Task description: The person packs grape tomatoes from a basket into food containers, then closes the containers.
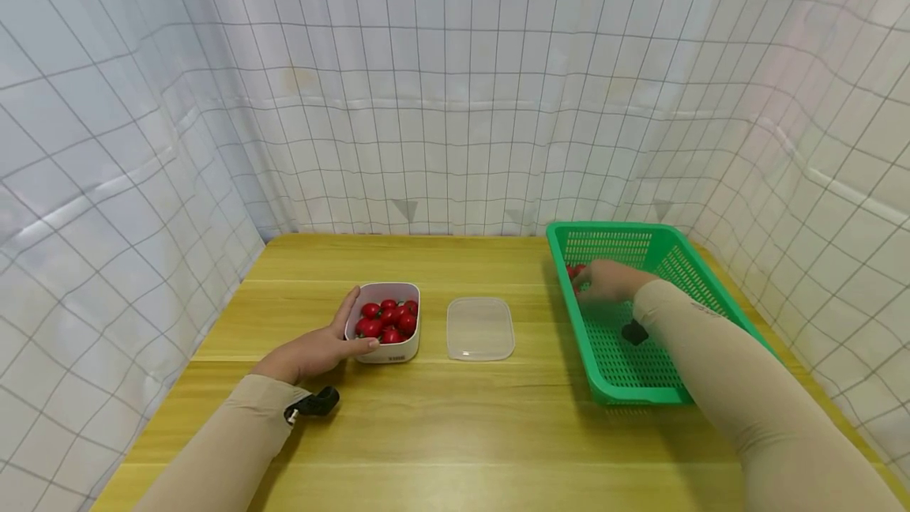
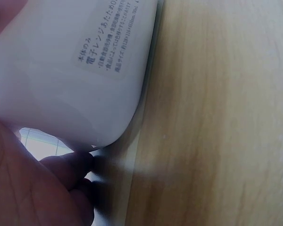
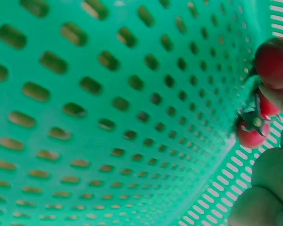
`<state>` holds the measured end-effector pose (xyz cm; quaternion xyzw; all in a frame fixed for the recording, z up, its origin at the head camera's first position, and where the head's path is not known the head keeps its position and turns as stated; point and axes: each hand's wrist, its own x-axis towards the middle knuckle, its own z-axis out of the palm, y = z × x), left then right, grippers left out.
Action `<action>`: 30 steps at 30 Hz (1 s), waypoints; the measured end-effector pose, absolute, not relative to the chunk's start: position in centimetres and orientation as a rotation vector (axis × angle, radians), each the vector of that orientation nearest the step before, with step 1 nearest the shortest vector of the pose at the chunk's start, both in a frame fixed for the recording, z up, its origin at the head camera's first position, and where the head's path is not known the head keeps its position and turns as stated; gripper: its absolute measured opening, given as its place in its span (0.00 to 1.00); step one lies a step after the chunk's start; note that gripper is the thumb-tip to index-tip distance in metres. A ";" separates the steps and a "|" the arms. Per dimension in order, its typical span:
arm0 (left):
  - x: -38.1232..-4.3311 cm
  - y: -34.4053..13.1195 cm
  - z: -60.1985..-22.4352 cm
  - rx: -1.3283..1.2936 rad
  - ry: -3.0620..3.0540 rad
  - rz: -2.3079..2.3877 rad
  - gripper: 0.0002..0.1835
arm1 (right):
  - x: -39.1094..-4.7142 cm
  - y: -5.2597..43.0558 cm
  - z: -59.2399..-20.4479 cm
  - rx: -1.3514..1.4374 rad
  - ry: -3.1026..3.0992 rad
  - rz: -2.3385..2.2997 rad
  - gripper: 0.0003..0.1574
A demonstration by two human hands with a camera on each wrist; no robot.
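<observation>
Backdrop: white sheet (image 1: 469, 141) with a dark grid, hung behind and at both sides.

Table (image 1: 455, 441): yellowish wood grain, carrying all items.

Basket (image 1: 640, 395): green slotted plastic, rectangular, on the right of the table.

Right hand (image 1: 607, 281): beige-sleeved, inside the basket near its left wall; grip pinching one cherry tomato (image 3: 272, 66).

Left hand (image 1: 313, 354): beige-sleeved; grip grasping the container, thumb at the near rim, a finger along the left side.

Container (image 1: 400, 352): white, square with rounded corners, upright and uncovered, left of centre. Dark lettering on the front, too small to read in the head view.

Lid (image 1: 480, 330): translucent, flat on the table between container and basket.

Label (image 2: 104, 47): on the container, printed in Japanese; legible are "本体のみ" and "電子レンジあたため", with smaller lines below, the last beginning "商品サイズ".

Cherry tomatoes: red, several heaped inside the container (image 1: 389, 318); two more, one with a green calyx (image 3: 251, 134), in the basket just beside the pinched one.
</observation>
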<state>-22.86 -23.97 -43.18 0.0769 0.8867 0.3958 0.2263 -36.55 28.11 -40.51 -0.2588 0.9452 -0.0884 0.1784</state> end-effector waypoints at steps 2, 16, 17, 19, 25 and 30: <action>-22.7 -24.0 -43.3 0.206 2.444 1.089 0.64 | -36.5 28.1 -40.4 -0.728 2.658 -0.252 0.27; -23.0 -24.2 -43.2 0.242 2.492 1.041 0.64 | -34.9 28.3 -32.4 -0.659 2.809 -0.550 0.30; -23.0 -24.2 -43.1 0.243 2.494 1.040 0.64 | -34.8 27.7 -31.7 -0.671 2.815 -0.574 0.30; -23.2 -24.1 -42.9 0.243 2.493 1.037 0.63 | -34.7 26.3 -30.4 -0.713 2.831 -0.585 0.29; -23.3 -24.3 -42.9 0.241 2.499 1.022 0.63 | -33.9 18.8 -28.1 -0.916 2.790 -0.452 0.28; -23.0 -24.4 -43.0 0.239 2.492 1.029 0.63 | -33.2 11.6 -28.7 -1.122 2.692 -0.316 0.28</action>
